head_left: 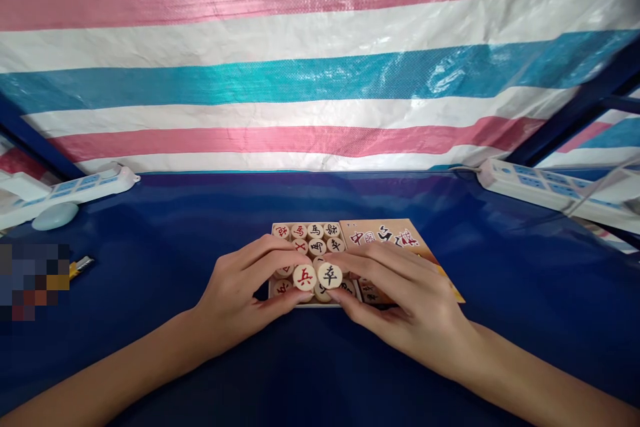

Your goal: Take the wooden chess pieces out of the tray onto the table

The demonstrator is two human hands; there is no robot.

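Between the thumb and fingers of my left hand (245, 277) is a round Chinese chess piece with a red character (304, 277). My right hand (410, 287) pinches another Chinese chess piece with a black character (330, 275), right beside the first. Both pieces are above an open shallow box (273, 230) filled with rows of pale round pieces marked in red or black. My fingers hide part of the box and some of its pieces. A printed orange-tan lid (425, 247) with large characters lies against the box's right side, partly under my right hand.
The table (190, 207) is dark blue. White power strips stand at the back left (90, 187) and back right (540, 187). A pale oval object (55, 215) and a yellow cutter (80, 267) lie at left. Striped plastic sheeting (320, 80) hangs behind.
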